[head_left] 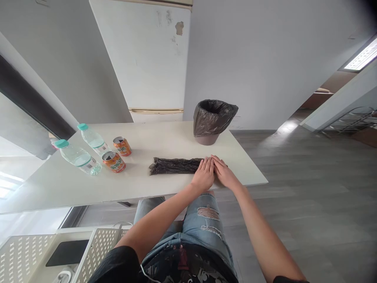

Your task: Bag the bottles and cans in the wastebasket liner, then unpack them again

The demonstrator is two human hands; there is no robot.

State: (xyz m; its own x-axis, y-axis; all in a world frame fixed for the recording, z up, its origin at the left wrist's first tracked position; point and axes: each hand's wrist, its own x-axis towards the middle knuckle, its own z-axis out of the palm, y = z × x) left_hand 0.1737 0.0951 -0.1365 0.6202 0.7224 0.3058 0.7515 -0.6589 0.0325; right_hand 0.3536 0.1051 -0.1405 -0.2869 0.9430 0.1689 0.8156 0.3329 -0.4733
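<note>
A black plastic garbage bag [176, 166], folded into a long narrow strip, lies flat along the front of the white table. My left hand [204, 174] rests flat on the strip's right part, fingers stretched out. Right beside it, my right hand [224, 172] lies over the strip's right end with its fingers extended. The fingertips of both hands nearly meet, and they cover that end of the bag. Behind my hands stands a small trash bin [207, 139] lined with a black bag [210, 118] that drapes over its rim.
Two orange soda cans [122, 146] and two clear bottles [79, 159] with teal caps stand on the left of the white table [141, 186]. A white refrigerator [153, 59] is behind the table. A perforated white cabinet [94, 251] sits at lower left.
</note>
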